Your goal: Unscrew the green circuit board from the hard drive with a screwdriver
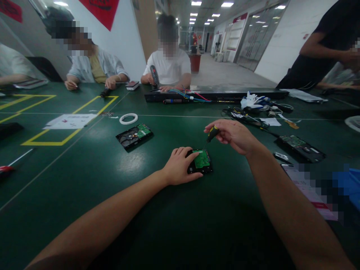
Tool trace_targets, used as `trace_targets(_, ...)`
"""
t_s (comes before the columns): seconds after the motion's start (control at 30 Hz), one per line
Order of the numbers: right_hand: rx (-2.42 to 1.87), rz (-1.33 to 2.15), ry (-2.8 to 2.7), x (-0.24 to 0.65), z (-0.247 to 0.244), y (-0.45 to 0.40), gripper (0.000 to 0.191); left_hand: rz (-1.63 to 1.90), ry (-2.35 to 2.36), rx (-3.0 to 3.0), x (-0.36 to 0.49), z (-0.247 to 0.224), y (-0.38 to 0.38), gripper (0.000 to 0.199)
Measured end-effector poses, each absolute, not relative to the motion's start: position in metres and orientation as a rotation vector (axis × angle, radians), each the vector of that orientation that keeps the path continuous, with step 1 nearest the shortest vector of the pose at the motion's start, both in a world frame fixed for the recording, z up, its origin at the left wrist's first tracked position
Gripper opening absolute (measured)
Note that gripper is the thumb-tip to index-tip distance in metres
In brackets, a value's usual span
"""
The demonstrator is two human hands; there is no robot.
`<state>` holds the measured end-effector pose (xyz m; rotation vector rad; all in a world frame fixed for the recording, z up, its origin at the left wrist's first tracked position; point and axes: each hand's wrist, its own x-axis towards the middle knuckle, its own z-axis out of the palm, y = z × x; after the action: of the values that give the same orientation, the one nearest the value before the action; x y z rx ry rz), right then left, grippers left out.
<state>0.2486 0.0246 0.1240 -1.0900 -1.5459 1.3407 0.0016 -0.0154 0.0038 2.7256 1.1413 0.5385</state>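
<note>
A hard drive (203, 161) lies flat on the green table in front of me, its green circuit board facing up. My left hand (180, 167) grips it from the left, with the thumb along the near edge and fingers over the far left part, hiding that end. In my right hand (233, 135) is a small screwdriver (213, 133) with a black and yellow handle, pinched between thumb and fingers. Its thin shaft slants down to the far right part of the circuit board. Whether the tip sits in a screw is too small to tell.
Another hard drive (134, 137) lies to the left, near a white ring (128, 119). To the right are a third drive (300, 148), cables (242, 116) and gloves (254, 101). A long black housing with wires (202, 96) lies across the far side, where people sit.
</note>
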Motion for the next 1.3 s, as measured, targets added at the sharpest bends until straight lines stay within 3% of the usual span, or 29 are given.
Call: trace_targets(1.3,-1.015,1.442,-1.469,0.2496,0.1215,0.025,0.01,0.549,1.151,2.703,0.0024,0.0043,-0.0161,0.088)
